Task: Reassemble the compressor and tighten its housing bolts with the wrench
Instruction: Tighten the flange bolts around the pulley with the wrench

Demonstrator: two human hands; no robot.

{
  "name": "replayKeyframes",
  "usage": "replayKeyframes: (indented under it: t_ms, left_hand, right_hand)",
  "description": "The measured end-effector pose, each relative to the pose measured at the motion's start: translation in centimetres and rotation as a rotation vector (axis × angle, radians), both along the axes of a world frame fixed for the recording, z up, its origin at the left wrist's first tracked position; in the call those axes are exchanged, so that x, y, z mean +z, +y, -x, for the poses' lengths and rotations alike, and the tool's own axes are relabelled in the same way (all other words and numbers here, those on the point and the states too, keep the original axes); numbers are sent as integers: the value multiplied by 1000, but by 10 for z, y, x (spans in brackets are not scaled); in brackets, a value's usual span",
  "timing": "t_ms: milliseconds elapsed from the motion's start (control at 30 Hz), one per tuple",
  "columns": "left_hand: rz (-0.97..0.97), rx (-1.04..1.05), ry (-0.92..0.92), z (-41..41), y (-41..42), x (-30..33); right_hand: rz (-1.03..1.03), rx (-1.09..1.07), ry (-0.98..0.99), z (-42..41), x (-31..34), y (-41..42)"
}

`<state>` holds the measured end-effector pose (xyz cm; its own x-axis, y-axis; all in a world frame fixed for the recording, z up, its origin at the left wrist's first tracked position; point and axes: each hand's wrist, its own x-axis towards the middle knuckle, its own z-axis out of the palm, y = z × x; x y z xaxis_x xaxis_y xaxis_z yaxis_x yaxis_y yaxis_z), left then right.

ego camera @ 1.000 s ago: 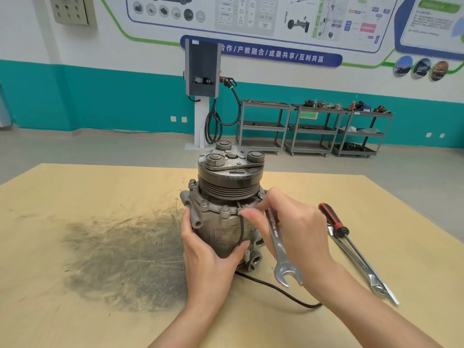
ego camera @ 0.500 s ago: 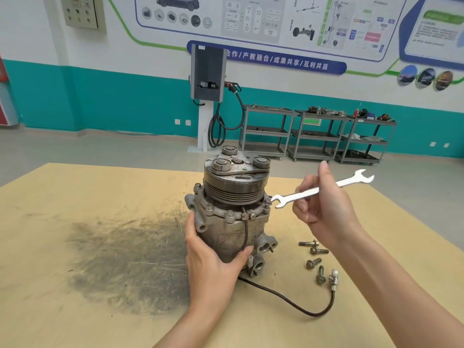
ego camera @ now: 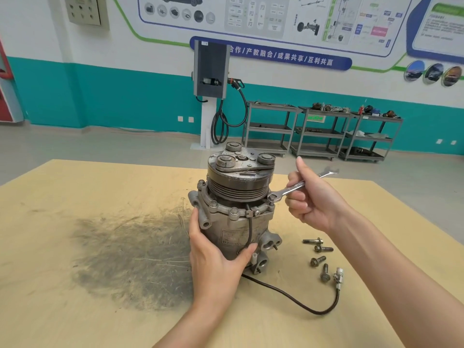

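Lowered from mid-air since half a second ago, the wrench (ego camera: 293, 188) is now meeting the compressor (ego camera: 238, 209), its near jaw sitting on a housing bolt (ego camera: 271, 197) at the right edge of the flange, while one second ago the tool was pointing down in front of the body. Standing upright near the middle of the tan workbench (ego camera: 75, 197), the compressor is showing a grey, worn metal casing with a faded label, a dark ribbed pulley under a flat clutch plate with three round bosses, and a ring of bolt heads along its collar. Ports are jutting from its lower right, and a black cable (ego camera: 296, 298) is trailing from the body across the bench to a pale connector (ego camera: 339, 278). The left hand (ego camera: 216, 262) is gripping the casing low on its front, fingers and thumb wrapping round it. The right hand (ego camera: 313, 199) is holding the wrench shaft in curled fingers, the index finger pointing up. Four loose bolts (ego camera: 317, 257) are lying on the bench just right of the compressor, near the connector. A dark sooty smear (ego camera: 130, 257) is spreading over the wood to the left
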<state>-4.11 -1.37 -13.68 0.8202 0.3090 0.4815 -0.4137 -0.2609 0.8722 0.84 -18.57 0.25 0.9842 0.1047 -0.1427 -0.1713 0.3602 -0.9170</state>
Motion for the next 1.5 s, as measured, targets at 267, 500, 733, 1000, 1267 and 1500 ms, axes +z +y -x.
replayKeyframes:
  t_ms: [267, 500, 733, 1000, 1267, 1500]
  left_hand:
    - [-1, 1, 5, 1, 0, 2]
    - [-8, 10, 10, 2, -1, 2]
    - [6, 7, 5, 1, -1, 2]
    - [14, 8, -24, -1, -1, -5]
    - [-2, 11, -13, -2, -1, -3]
    - [-1, 5, -16, -1, -1, -2]
  right_hand:
    - [-76, -204, -198, 11, -17, 13]
    - [395, -583, -822, 51, -48, 29]
    - [1481, -775, -1457, 63, -30, 45]
    - [1439, -622, -1418, 76, -25, 49]
    - [620, -505, -956, 83, -9, 18]
    - [138, -364, -339, 39, -4, 10]
